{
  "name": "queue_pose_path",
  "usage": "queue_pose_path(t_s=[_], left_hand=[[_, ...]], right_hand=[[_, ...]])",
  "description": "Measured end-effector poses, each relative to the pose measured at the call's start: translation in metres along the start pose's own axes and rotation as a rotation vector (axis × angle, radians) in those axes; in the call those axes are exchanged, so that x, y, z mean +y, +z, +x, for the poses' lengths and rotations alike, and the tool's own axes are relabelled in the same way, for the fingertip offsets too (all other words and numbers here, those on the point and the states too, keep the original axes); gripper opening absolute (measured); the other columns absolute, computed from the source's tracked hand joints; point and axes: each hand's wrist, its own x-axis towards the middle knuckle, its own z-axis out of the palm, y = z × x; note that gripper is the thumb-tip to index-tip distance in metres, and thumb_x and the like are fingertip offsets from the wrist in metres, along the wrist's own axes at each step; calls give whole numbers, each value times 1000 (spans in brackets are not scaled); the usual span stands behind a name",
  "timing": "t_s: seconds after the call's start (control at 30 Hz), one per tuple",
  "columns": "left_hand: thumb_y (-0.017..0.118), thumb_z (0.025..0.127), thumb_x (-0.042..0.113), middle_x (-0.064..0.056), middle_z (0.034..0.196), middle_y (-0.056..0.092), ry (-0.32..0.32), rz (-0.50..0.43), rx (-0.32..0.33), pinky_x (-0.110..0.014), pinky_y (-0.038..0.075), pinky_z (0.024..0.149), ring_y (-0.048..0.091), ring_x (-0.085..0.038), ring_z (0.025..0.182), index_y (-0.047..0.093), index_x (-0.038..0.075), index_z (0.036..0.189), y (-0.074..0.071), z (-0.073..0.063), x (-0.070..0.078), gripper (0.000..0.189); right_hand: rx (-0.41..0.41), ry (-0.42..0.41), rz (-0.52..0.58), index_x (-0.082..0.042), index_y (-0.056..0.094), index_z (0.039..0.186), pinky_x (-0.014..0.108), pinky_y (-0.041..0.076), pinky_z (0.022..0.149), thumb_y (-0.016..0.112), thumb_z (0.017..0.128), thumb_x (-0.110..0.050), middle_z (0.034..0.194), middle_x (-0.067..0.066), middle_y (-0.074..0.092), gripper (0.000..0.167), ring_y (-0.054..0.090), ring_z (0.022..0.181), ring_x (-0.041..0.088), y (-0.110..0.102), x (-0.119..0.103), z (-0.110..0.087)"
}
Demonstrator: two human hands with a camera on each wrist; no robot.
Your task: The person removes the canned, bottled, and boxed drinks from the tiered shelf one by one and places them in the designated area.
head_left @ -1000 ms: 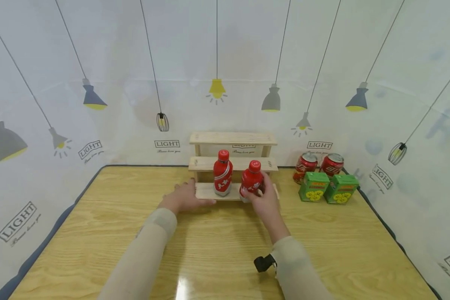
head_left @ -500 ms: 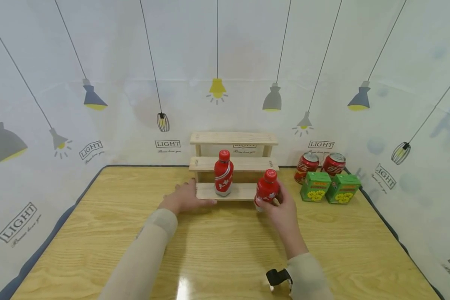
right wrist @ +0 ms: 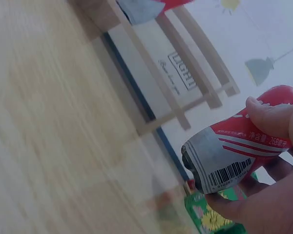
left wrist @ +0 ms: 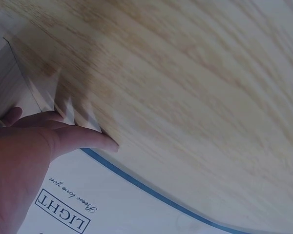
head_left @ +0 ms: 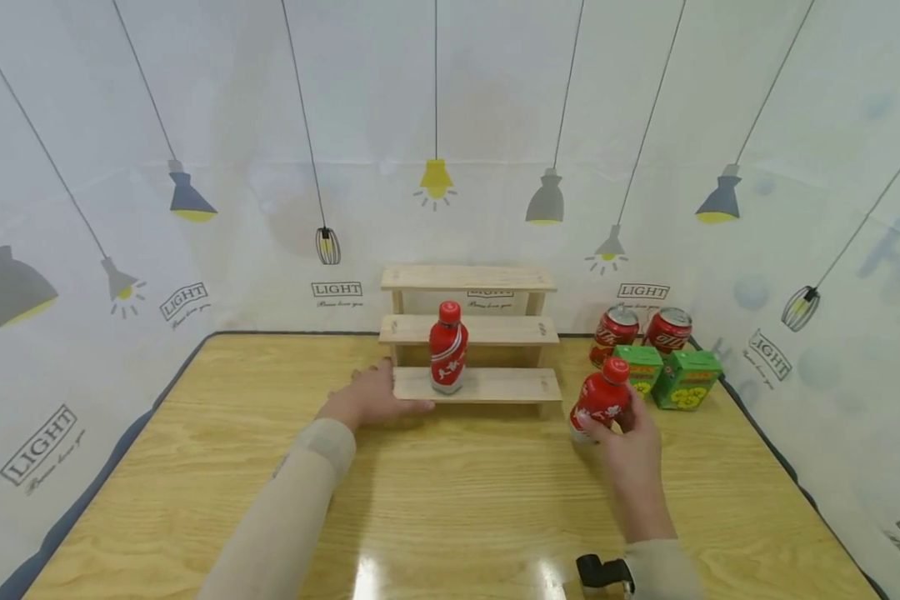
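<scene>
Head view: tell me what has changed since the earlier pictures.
The right hand has carried its red bottle away from the lowest shelf, rightward and toward the camera; the bottle now partly hides the left green box. Nothing was newly gripped or let go. Unchanged: the left hand at the shelf's left end, the other bottle upright on that shelf, the right green box, the cans.

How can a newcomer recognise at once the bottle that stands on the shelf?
At the back of the table stands a wooden shelf with three steps. On its lowest step, left of the middle, a red bottle stands upright. It differs from the other red bottle because no hand holds it; the right hand grips that one.
</scene>
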Motion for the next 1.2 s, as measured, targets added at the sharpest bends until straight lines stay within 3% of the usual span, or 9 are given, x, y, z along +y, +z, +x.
queue_pose_path(t_s=[0.37, 0.93, 1.2], left_hand=[[69, 65, 98, -18, 173, 35, -22, 23, -14, -92, 18, 114, 23, -57, 160, 23, 13, 169, -1, -1, -2, 142], [66, 67, 98, -21, 172, 35, -20, 40, -13, -91, 22, 114, 23, -58, 159, 22, 11, 169, -3, -4, -2, 141], [66, 63, 101, -19, 172, 37, -13, 34, -19, -91, 21, 114, 24, -57, 159, 24, 11, 169, -2, -2, 1, 146]], right_hand=[[78, 28, -37, -21, 23, 172, 56, 32, 131, 75, 98, -5, 171, 15, 39, 92, 39, 158, 34, -31, 19, 2], [190, 33, -39, -15, 30, 169, 57, 35, 130, 76, 96, -5, 167, 17, 46, 86, 45, 150, 35, -49, 36, 14], [271, 114, -38, -22, 32, 169, 46, 44, 125, 77, 97, -9, 169, 13, 45, 86, 48, 144, 27, -71, 37, 22]])
